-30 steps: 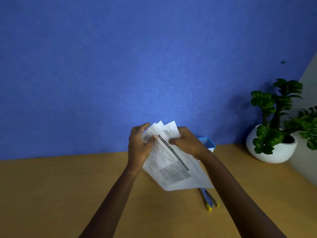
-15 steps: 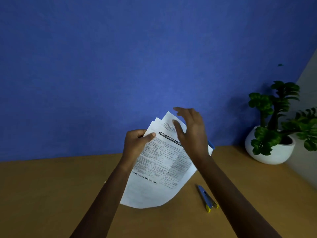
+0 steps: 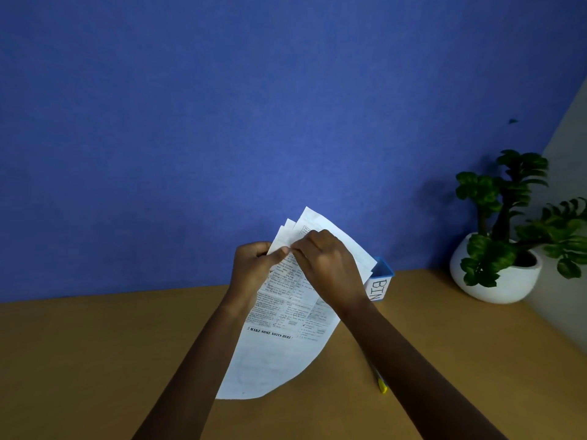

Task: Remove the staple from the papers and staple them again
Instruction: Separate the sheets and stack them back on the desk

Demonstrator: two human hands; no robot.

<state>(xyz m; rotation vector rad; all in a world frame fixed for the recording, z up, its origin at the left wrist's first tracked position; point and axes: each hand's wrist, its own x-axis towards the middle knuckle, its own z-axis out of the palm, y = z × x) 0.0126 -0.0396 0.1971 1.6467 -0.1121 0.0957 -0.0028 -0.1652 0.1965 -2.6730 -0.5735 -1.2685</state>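
Both hands meet at the upper left corner of the papers, which are held up off the counter in front of the person. Left hand: closed on the left edge of the sheets, thumb pressed on the printed front face, fingers curled behind. Right hand: closed over the front of the sheets, fingertips pinching at the corner, just touching the left thumb; whether a staple lies between them cannot be told. Papers: several white sheets, their top corners fanned slightly apart above the hands, the front sheet printed with boxed text and a heading line reading "MAKE SOME NOTES HERE"; the lower part hangs down in a curve between the two forearms, its bottom edge close to the counter surface. Behind the papers to the right, a small blue container with a white label reading "BIN" stands on the counter against the blue wall, partly hidden by the sheets. A yellow-tipped tool lies on the counter beside the right forearm, mostly covered by it. At far right, a green plant in a white pot stands on the counter.
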